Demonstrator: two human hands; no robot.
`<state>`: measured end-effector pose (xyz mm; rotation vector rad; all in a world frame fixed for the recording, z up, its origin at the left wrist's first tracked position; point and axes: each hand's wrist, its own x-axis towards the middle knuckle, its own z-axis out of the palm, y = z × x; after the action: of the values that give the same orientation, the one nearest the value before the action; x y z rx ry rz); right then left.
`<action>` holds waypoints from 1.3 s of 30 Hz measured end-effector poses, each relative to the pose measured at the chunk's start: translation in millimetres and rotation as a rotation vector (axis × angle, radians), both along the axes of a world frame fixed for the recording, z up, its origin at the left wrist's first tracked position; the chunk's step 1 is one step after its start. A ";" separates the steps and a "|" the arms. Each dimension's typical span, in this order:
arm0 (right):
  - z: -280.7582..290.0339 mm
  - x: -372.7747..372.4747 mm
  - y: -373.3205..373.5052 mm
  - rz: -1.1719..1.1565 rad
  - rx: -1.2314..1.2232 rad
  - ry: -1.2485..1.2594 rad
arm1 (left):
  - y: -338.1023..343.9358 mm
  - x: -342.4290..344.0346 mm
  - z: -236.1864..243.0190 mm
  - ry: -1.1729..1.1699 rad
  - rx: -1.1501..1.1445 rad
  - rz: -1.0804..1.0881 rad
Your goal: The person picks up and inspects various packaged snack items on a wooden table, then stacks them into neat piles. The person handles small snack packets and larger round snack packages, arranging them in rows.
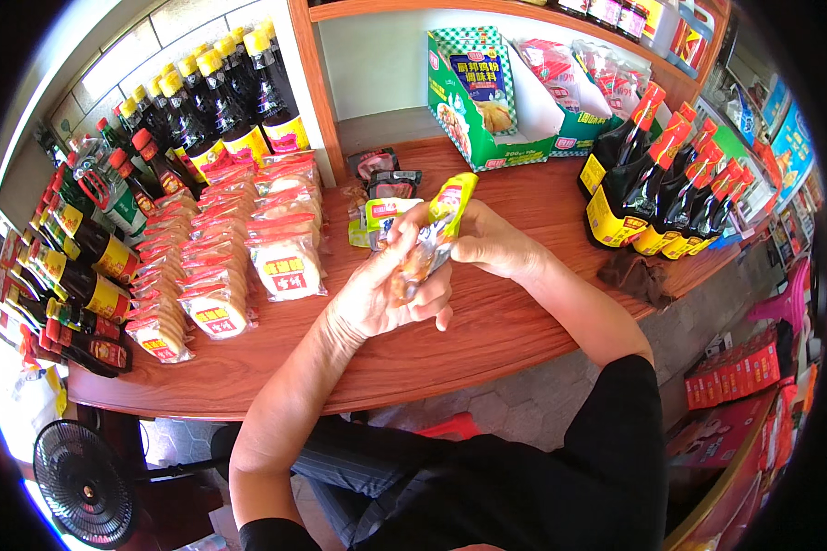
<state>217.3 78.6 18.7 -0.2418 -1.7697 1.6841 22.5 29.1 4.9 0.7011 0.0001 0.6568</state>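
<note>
Spreading beneath both arms, the reddish-brown wooden worktop (487, 344) is the largest thing here. Taking the held packet as the clock's centre, dark bottles with yellow caps (213, 101) crowd 10 o'clock, red-wrapped packs of round cakes (289, 266) line up at 9, red-necked sauce bottles (639, 197) stand between 2 and 3, and a green display box (496, 151) sits near 1. Small pouches (390, 188) lie at 11, just beyond the hands.

The left grip (390, 285) comes in from 7 o'clock, thumb and fingers curled around the packet's lower, clear part. The right grip (492, 241) meets it from 3, closed in a pinch at the upper right edge; its fingertips are mostly hidden. The yellow-topped packet (430, 241) is thus held between the two, above the worktop, its yellow end tilted toward 1 o'clock.

It should be light and pliable, its glossy film rather slippery, the brownish filling probably yielding under pressure. The filled lower body offers the surest hold; the yellow end suits a fingertip pinch, as hard squeezing might strain the film.
</note>
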 end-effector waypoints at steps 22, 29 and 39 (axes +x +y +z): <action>12.6 -2.6 1.2 -0.489 0.138 0.011 | 13.7 8.0 -2.4 0.486 0.278 0.858; 7.4 5.9 11.6 -0.659 0.214 -0.106 | 11.5 24.6 -19.7 0.480 0.507 0.902; -1.3 137.8 96.1 -0.913 0.287 -0.876 | 19.7 0.5 -6.8 1.119 1.174 1.391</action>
<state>355.1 174.7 17.4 -1.5591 -1.9459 0.6515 23.0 48.8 -1.8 2.1910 1.3348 1.5016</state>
